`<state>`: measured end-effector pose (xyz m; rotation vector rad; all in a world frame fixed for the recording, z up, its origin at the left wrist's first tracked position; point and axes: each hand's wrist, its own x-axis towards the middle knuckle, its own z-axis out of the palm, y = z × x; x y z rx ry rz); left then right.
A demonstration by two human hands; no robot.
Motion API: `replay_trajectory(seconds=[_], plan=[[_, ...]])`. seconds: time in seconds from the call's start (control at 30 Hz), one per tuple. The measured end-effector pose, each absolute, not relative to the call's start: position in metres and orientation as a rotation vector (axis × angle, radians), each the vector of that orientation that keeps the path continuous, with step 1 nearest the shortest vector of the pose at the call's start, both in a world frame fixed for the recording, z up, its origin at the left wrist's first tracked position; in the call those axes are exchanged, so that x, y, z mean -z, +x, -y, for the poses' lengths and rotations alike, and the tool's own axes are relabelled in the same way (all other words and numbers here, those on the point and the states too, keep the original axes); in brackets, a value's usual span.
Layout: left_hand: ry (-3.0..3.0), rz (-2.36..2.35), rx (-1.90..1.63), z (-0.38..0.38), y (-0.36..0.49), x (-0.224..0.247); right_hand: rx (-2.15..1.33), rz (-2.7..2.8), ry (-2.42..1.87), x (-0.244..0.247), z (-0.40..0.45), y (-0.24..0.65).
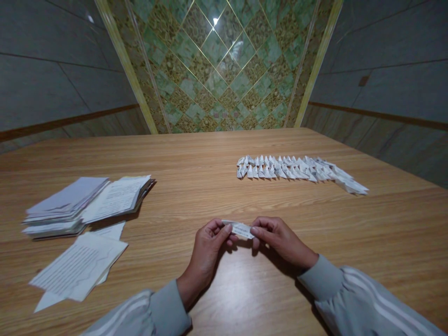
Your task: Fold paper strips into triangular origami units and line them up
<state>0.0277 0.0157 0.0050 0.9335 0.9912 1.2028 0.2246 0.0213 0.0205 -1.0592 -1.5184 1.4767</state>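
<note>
Two grey sleeves with white stripes come closest to me, the left one [170,308] and the right one [324,280], reaching in over the wooden table [189,191]. Past the cuffs, I see a small strip [241,228] of printed white paper caught between the two hands. The left hand [208,247] grips its left end, thumb laid on the near face, the other fingers curled at and behind it. The right hand [282,240] pinches the opposite end the same way, thumb on the paper, fingertips below. So the strip spans the gap from thumb to thumb, sloping down slightly toward the right hand, and appears held just above the tabletop; whether any edge touches the wood I cannot tell. Further off, to the right and well apart from the hands, small folded papers [287,168] stand packed in two rows, trailing at the right end into flatter pieces. Over on the left sits a pile [70,200] of papers, with loose sheets [80,266] of writing overlapping in front of it. Beyond the table rises a wall [227,70] of green and brown diamond tiles.
</note>
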Motion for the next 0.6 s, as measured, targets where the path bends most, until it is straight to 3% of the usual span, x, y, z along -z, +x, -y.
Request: replay_trajectory(seconds=[0.13, 0.3, 0.6], plan=[[0.989, -0.996, -1.237, -0.016, 0.026, -0.001, -1.522, 1.535, -1.043, -0.019, -0.022, 0.226], [1.047, -1.042, -1.265, -0.019, 0.023, 0.003, -1.273, 1.593, -1.218, -0.018, -0.034, 0.24], [1.102, -1.096, -1.236, -0.018, 0.021, 0.002, -0.251, 1.183, -1.799, -0.017, -0.075, 0.413]])
